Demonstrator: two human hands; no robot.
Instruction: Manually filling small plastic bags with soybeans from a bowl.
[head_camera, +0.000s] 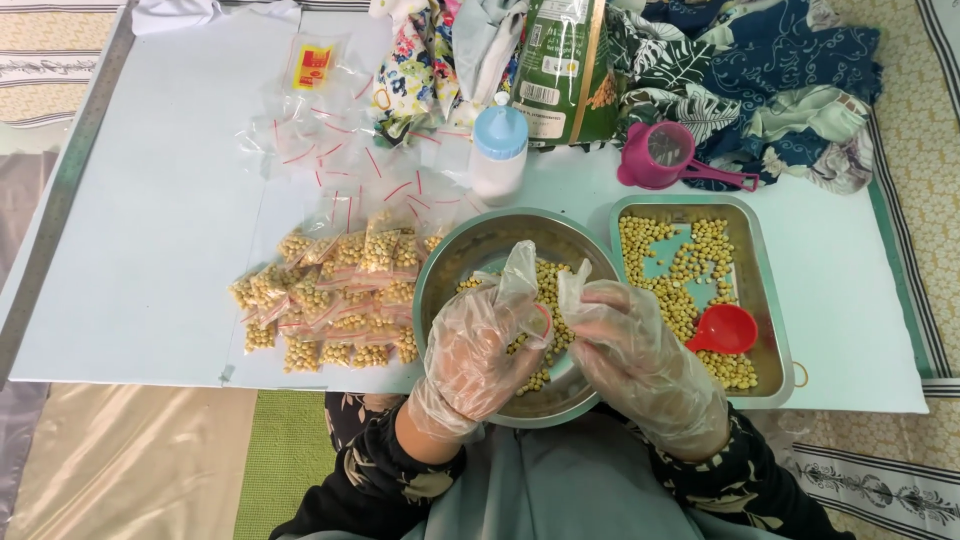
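On the pale surface (150, 200) I see my gloved left hand (478, 345) and right hand (640, 355) pinching a small clear bag (545, 290) together over the steel bowl (450, 262), so stray beans (545, 345) fall inside.

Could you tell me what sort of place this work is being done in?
Probably a home packing spot on the floor: a low table over patterned mats, with piled small filled bags and a round metal bowl of beans.

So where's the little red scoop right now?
The red scoop lies in the rectangular metal tray on the right, among the beans, beside the right hand.
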